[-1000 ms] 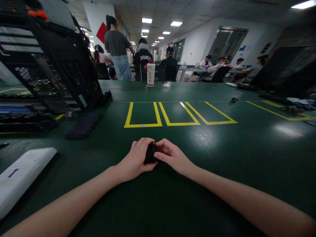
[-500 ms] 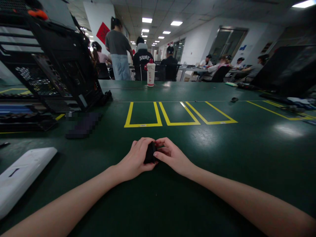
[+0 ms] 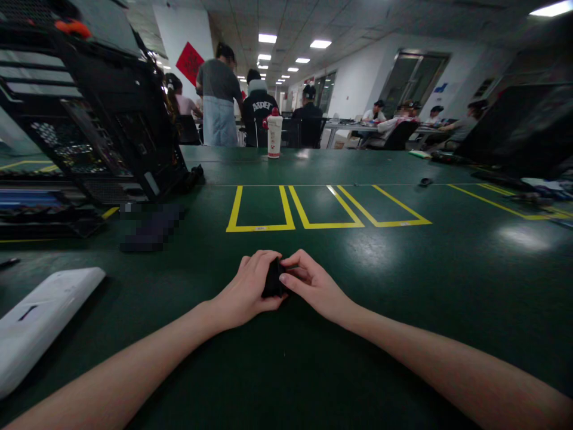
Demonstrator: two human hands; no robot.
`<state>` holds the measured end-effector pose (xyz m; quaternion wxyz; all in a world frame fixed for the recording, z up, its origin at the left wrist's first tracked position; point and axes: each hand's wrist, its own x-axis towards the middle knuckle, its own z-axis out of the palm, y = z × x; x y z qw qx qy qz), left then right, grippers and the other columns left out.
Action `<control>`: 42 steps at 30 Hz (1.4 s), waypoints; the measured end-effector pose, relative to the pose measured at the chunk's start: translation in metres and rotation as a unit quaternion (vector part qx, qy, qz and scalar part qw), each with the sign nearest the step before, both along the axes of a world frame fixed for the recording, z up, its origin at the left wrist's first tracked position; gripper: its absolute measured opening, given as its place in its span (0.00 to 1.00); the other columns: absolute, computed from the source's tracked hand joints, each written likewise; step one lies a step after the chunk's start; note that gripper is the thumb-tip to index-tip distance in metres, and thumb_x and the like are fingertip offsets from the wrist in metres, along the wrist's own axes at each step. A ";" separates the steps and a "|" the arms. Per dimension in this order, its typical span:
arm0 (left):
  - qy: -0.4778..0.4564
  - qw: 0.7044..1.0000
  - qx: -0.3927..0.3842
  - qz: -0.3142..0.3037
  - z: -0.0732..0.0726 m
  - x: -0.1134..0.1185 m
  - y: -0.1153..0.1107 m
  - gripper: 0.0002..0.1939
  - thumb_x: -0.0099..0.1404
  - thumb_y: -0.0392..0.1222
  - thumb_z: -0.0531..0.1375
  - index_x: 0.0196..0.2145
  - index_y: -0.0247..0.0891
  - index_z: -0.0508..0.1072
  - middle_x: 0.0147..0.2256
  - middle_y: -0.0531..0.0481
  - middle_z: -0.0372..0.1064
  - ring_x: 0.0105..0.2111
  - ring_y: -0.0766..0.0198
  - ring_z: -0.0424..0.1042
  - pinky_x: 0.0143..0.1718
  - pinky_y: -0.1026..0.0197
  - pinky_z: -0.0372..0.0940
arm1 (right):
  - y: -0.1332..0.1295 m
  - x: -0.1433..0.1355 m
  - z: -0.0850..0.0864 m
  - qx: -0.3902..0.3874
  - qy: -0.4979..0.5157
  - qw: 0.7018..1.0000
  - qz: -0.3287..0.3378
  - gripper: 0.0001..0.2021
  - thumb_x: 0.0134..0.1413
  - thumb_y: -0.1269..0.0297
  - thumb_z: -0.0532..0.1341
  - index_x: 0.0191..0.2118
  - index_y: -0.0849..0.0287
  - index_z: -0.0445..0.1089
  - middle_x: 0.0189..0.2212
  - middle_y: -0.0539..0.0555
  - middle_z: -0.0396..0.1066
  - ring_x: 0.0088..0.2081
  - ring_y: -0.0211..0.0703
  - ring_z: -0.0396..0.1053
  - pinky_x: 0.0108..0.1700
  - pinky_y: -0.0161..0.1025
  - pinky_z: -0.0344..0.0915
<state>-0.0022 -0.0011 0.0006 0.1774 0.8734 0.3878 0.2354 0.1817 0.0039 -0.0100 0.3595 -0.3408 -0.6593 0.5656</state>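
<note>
A small black box-like object [image 3: 272, 282] is between my two hands, low over the green table [image 3: 286, 370]. My left hand [image 3: 250, 280] wraps around it, fingers over the far side and thumb along the near side. On its right side, the thumb and fingertips of my right hand [image 3: 311, 280] pinch at the edge. Much of the object is covered by my fingers, so its exact kind cannot be made out.
Yellow tape outlines [image 3: 262, 228] mark the table ahead. At left are a black open computer case [image 3: 111, 131], a dark pixelated item [image 3: 152, 228] and a white device [image 3: 49, 316]. A white bottle [image 3: 274, 137] stands at the far edge; several people sit or stand beyond.
Both hands keep their grip on the black object, with at most a tiny shift. The standing person in the background has moved slightly to the right.
</note>
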 end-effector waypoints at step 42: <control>-0.004 1.000 -0.005 0.003 0.000 0.000 0.000 0.27 0.57 0.39 0.61 0.51 0.41 0.53 0.48 0.44 0.58 0.45 0.54 0.62 0.43 0.52 0.60 | 0.002 0.002 0.003 -0.036 -0.022 0.999 0.001 0.11 0.54 0.63 0.58 0.43 0.58 0.61 0.41 0.53 0.63 0.45 0.43 0.65 0.47 0.46 0.65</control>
